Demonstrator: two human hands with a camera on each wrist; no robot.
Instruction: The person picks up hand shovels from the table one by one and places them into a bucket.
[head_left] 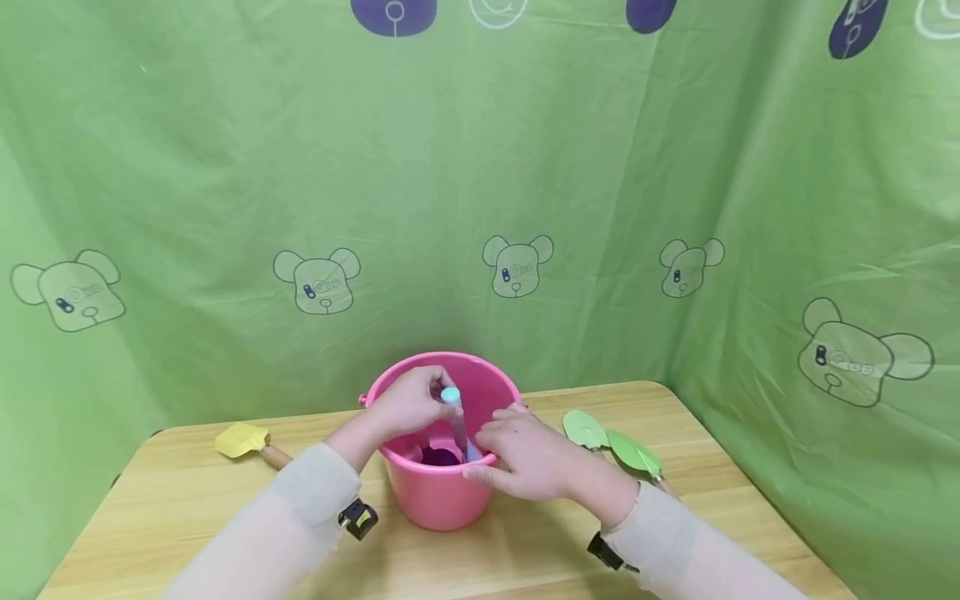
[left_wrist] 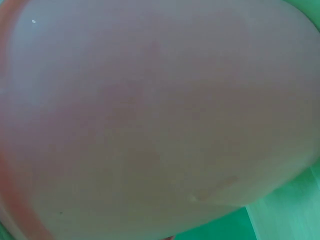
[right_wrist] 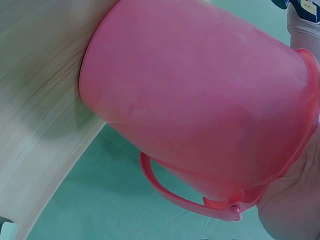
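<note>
A pink bucket stands upright on the table, and in the right wrist view its side and hanging handle show large. My left hand reaches over the rim and pinches a slim pale stick-like thing with a light-blue end; its lower part goes down inside the bucket, and I cannot tell its kind. Something dark purple lies inside at the bottom. My right hand grips the bucket's near right rim, thumb outside and fingers inside. Blurred skin fills most of the left wrist view.
On the wooden table, a yellow toy shovel with a wooden handle lies left of the bucket. To the right lie a pale green toy tool and a brighter green one, partly behind the right forearm. Green curtain hangs behind the table.
</note>
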